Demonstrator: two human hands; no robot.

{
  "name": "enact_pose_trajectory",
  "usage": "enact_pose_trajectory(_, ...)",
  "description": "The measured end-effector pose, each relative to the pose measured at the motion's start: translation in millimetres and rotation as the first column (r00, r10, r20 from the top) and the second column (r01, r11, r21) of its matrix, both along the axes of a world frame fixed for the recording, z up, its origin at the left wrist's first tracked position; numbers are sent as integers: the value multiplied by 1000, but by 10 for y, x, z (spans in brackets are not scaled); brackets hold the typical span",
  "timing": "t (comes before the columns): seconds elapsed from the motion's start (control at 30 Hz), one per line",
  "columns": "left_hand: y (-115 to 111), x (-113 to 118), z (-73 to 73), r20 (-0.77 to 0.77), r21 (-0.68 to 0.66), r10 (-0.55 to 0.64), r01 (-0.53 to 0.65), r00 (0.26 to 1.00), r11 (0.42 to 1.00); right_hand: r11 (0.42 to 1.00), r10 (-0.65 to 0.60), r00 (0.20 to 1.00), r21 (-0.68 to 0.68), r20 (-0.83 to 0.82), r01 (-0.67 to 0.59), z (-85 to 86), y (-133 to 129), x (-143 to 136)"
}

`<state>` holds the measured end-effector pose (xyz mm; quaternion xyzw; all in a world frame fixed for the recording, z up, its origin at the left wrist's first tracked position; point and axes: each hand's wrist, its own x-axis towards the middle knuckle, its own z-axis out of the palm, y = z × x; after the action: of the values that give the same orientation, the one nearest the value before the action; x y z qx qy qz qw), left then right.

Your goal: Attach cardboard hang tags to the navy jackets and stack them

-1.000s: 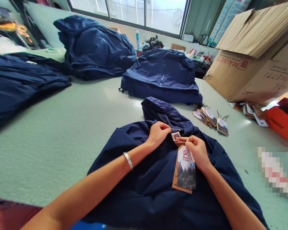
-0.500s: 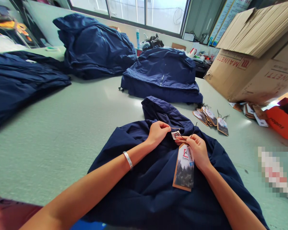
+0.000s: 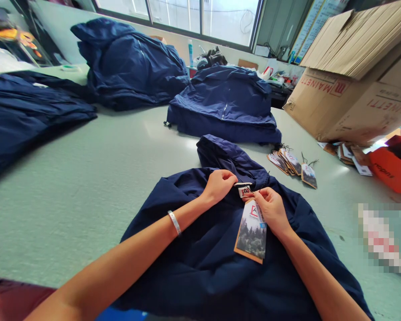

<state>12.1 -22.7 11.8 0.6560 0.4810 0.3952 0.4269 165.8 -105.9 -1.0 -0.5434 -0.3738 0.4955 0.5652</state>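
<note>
A navy hooded jacket [image 3: 200, 258] lies spread in front of me, its hood [image 3: 220, 154] pointing away. My left hand [image 3: 220, 183] is closed in a pinch at the inside of the jacket's neck, beside the white neck label [image 3: 244, 191]. My right hand [image 3: 270, 207] is closed on the upper end and dark cord of a hang tag [image 3: 250, 236]. The tag has a forest picture and a brown backing card, and it hangs over the jacket below the label. The fingertips hide part of the cord.
More navy jackets [image 3: 223, 102] lie folded or heaped across the pale green table [image 3: 120, 196]. Several hang tags [image 3: 285, 161] with cords rest at the right. Behind them stand a cardboard box [image 3: 350, 102] and an orange item [image 3: 392, 169].
My right hand has moved slightly left, bringing the hang tag closer to the neck label. The tag has swung left and tilts more. My left hand stays pinched at the neck.
</note>
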Motion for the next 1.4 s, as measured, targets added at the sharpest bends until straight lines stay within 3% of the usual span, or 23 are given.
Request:
enact_pose_trajectory(0.23, 36, 48, -40, -130, 45, -9, 15, 991, 999, 1000, 19, 1000, 12, 25, -19, -11, 24, -11)
enact_pose_trajectory(0.4, 22, 98, -89, -76, 180, 117, -102, 990, 978, 999, 21, 999, 24, 29, -22, -22, 23, -25)
enact_pose_trajectory(0.57, -2, 80, -69, -206, 292, 97, -34, 974, 956, 998, 24, 999, 49, 34, -26, -66, 28, -17)
enact_pose_trajectory(0.73, -14, 99, -3, -298, 167, 45, 6, 953, 986, 997, 35, 997, 64, 74, -40, -107, 38, -3)
enact_pose_trajectory(0.97, -8, 248, 51, -382, 35, 80, -72, 921, 997, 996, 18, 981, 87, 193, -35, -146, 55, -13)
enact_pose_trajectory(1.1, 11, 276, -7, -280, 9, 79, -80, 957, 997, 995, 20, 977, 94, 211, -41, -118, 54, -27)
enact_pose_trajectory(1.2, 11, 242, -20, -98, 100, 161, -152, 982, 983, 994, 15, 974, 106, 227, -40, -57, 59, -25)
enact_pose_trajectory(1.27, 1, 211, 35, 20, 188, 195, -195, 981, 963, 992, 4, 972, 120, 235, -33, 9, 75, -14)
enact_pose_trajectory(1.4, 5, 193, 288, 159, 302, 105, -149, 982, 942, 985, -51, 934, 172, 353, -11, 232, 178, 20)
